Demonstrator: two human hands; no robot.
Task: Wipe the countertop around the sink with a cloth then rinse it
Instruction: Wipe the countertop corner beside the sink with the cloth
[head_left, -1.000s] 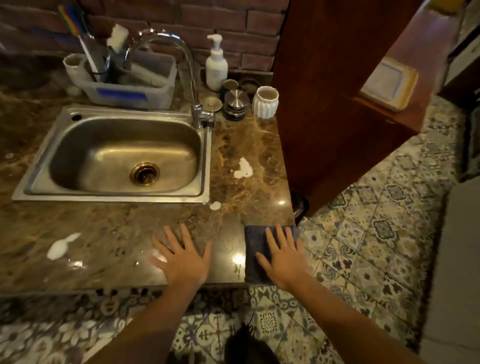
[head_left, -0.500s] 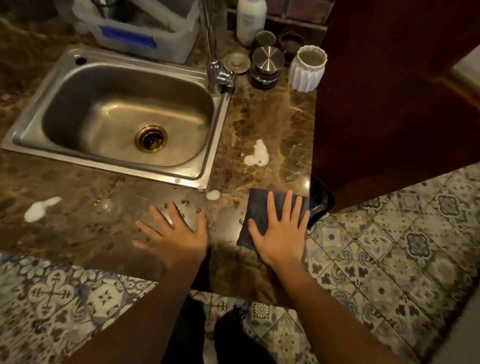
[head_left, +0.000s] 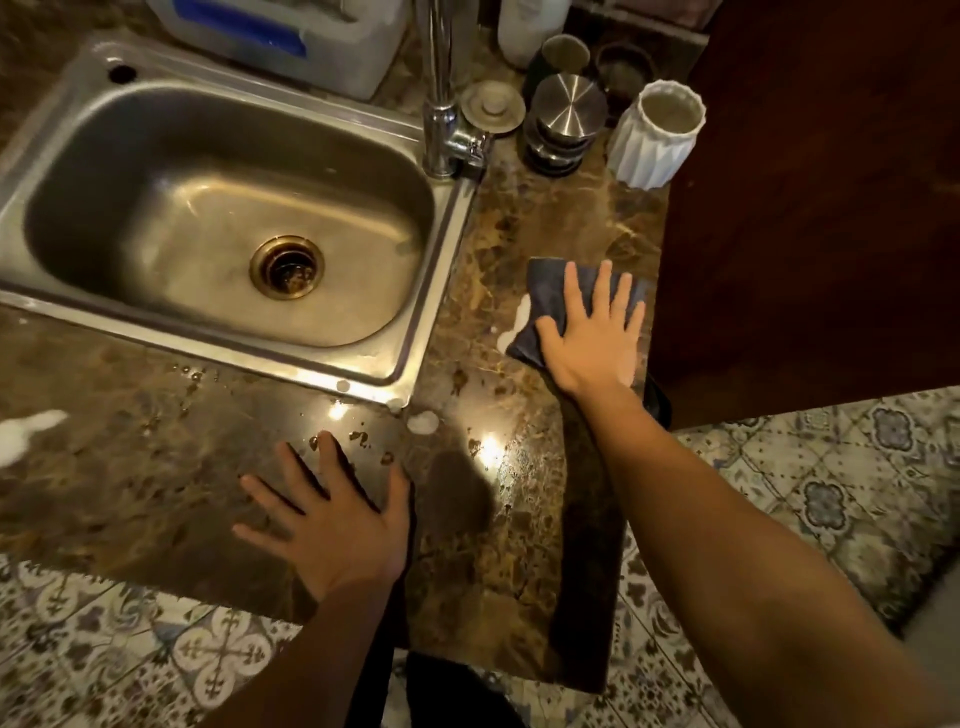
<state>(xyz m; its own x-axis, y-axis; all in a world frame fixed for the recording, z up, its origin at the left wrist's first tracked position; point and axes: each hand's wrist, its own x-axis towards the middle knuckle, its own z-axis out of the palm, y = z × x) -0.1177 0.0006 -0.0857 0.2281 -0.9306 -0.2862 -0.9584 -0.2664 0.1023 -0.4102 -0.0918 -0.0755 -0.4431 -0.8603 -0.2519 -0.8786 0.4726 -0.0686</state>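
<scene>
My right hand (head_left: 592, 338) lay flat, fingers spread, pressing the dark cloth (head_left: 550, 283) onto the worktop (head_left: 519, 545) right of the sink (head_left: 448, 260), its left edge touching white foam (head_left: 511, 332). My left hand (head_left: 337, 525) rested spread nearer, holding nothing. The cloth looked soft and limp; I judged a flat palm mid-cloth would steer it best.

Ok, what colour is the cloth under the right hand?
Dark blue-grey cloth, clearest in the head view.

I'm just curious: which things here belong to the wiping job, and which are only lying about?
Job: dark cloth, right hand, white spills, countertop, sink, tap.
Lying about: white ribbed cup, steel tin, plastic tub.
</scene>
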